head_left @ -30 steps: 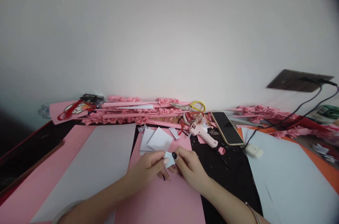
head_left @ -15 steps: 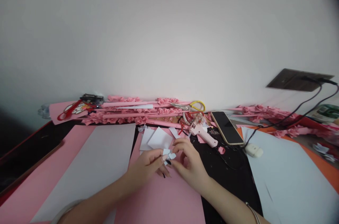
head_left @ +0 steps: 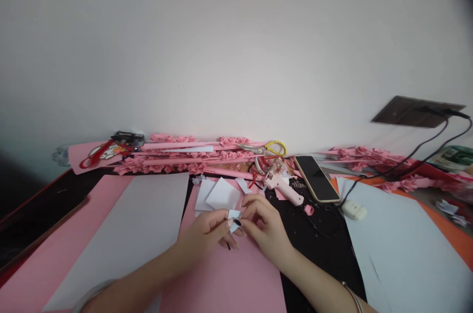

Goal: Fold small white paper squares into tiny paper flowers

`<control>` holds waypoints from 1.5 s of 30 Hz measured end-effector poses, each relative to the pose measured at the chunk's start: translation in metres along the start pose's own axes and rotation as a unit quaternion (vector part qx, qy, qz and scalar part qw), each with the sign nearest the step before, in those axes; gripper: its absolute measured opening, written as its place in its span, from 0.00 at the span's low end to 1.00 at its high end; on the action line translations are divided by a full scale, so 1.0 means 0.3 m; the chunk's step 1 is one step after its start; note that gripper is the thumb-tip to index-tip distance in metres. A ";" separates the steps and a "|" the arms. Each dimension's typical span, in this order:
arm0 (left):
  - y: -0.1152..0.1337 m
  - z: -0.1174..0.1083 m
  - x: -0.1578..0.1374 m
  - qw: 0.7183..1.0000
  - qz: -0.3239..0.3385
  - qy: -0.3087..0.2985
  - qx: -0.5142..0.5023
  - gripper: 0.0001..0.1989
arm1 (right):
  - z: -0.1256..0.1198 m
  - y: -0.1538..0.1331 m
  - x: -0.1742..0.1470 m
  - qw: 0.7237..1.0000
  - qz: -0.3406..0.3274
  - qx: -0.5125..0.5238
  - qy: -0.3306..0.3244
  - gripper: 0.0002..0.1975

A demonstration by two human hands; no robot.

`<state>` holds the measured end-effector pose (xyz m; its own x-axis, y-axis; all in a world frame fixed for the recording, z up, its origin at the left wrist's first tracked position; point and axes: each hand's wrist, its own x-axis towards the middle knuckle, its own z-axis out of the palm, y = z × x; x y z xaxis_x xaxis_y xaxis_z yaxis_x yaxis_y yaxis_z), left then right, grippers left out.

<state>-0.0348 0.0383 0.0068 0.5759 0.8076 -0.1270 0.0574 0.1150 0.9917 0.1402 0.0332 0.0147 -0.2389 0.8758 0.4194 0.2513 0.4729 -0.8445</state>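
Note:
A small folded piece of white paper (head_left: 234,215) is held between my two hands, above a pink sheet (head_left: 225,278). My left hand (head_left: 207,234) pinches it from the left, thumb on top and the other fingers beneath. From the right, the thumb and forefinger of my right hand (head_left: 264,226) close on its edge, hiding part of it. Just beyond the fingers lie white paper squares (head_left: 223,193), overlapping one another.
Behind the squares sits a pink glue gun (head_left: 284,187), with a phone (head_left: 318,179) to its right. Yellow-handled scissors (head_left: 275,148) rest on pink paper flowers (head_left: 166,162) along the wall. A white earbud case (head_left: 354,210) stands on a large white sheet (head_left: 402,249).
The right thumb and forefinger have come together on the right side of the folded paper, and less of the paper shows. My left hand stays nearly still.

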 end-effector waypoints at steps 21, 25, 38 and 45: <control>0.004 0.004 -0.004 0.999 0.001 0.038 0.033 0.14 | 0.013 0.023 -0.008 0.995 0.077 0.065 -0.017 0.08; 0.005 0.007 -0.008 0.998 0.002 0.035 0.057 0.13 | 0.019 0.027 -0.007 0.992 0.087 0.091 -0.022 0.07; 0.019 0.009 -0.012 0.997 0.012 0.028 0.077 0.14 | 0.025 0.021 -0.021 0.992 0.104 0.071 -0.017 0.07; 0.032 0.012 -0.010 0.997 0.012 0.017 0.073 0.13 | 0.028 0.020 -0.026 0.993 0.099 0.065 -0.012 0.08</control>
<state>-0.0331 0.0348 0.0167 0.5500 0.8290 -0.1010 0.1628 0.0122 0.9866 0.1358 0.0284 0.0037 -0.2196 0.9473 0.2334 0.1728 0.2732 -0.9463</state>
